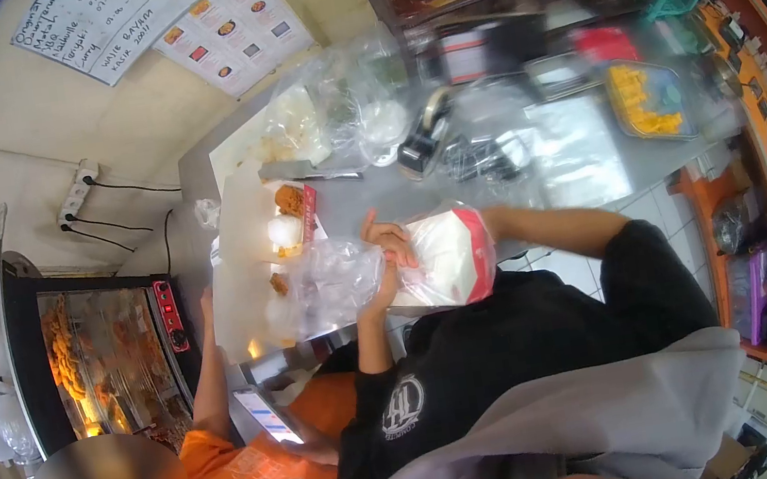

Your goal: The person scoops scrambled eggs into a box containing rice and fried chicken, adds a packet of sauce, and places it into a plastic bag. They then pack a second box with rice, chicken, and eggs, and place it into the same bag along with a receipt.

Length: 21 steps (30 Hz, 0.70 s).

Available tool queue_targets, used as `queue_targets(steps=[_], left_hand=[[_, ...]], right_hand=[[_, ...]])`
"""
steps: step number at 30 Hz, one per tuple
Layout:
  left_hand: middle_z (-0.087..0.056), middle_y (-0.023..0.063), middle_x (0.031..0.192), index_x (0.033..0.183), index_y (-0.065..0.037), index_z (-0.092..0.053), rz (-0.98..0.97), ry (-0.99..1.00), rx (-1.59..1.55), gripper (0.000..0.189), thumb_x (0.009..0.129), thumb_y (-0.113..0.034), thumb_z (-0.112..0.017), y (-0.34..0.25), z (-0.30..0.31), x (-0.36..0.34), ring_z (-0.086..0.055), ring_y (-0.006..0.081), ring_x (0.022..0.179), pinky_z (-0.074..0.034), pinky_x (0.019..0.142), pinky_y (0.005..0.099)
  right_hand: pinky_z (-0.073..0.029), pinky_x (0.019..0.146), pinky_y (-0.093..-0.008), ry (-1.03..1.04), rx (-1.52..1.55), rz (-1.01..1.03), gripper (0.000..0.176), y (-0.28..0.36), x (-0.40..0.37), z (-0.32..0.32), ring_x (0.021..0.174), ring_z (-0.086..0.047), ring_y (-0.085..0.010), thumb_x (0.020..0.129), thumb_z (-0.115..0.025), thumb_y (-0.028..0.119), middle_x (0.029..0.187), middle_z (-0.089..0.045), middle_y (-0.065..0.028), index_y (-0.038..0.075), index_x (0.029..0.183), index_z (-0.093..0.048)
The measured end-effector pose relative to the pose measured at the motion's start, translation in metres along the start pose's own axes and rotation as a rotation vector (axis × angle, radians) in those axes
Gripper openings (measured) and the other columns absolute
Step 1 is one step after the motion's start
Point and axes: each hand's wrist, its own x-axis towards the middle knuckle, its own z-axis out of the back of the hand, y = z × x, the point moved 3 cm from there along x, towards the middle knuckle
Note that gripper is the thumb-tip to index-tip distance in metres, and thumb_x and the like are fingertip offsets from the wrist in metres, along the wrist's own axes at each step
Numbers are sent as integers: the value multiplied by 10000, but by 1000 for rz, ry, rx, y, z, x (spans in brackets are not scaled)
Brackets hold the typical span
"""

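A white package with red edges [445, 255] lies in a clear plastic bag against the front of my black shirt. My right hand [387, 233] reaches behind it, and its partly curled fingers show at the package's left end. Just below those fingers, my left hand [389, 276] is closed on the bag's gathered plastic. The palm of the right hand is hidden by the package. Left of both hands, crumpled clear plastic [335, 280] covers part of an open paper-lined tray [238, 250], where fried pieces [290, 200] and white rounded portions [284, 231] sit.
A co-worker in orange [250, 474] stands at the left, holding a phone [267, 416]. Beyond is a lit food warmer [111, 356]. On the grey table [406, 192] are tongs [310, 169], a tape dispenser [423, 136], plastic bags [577, 149] and a yellow food container [646, 100].
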Motion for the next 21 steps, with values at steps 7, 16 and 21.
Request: queue_targets(steps=[7,16,21], left_hand=[[-421,17,804,901,-71,-405,-98,-5,-552,234,873,-303,-416,-122,-3,31,-455,141,805,-326,881,297],[-364,-34,679,724,-143,-361,200,-466,-744,172,891,-109,-380,-129,-31,28,-418,73,702,-348,812,217],[-477,19,774,866,-94,-462,-151,-381,-289,56,862,-129,-419,-34,2,2,-496,118,784,-390,801,263]], right_hand=[[-369,879,-363,-174,-72,497,524,-10,-32,-71,1073,-441,-206,753,-579,352,1111,-487,-91,80,1173,-425],[-381,761,-357,-408,-2063,1176,280,111,-98,-34,910,-514,-222,719,-585,255,958,-558,-67,105,954,-569],[-478,643,-404,-1309,-2260,365,107,229,-155,190,751,-600,-303,729,-495,105,776,-600,-142,63,732,-594]])
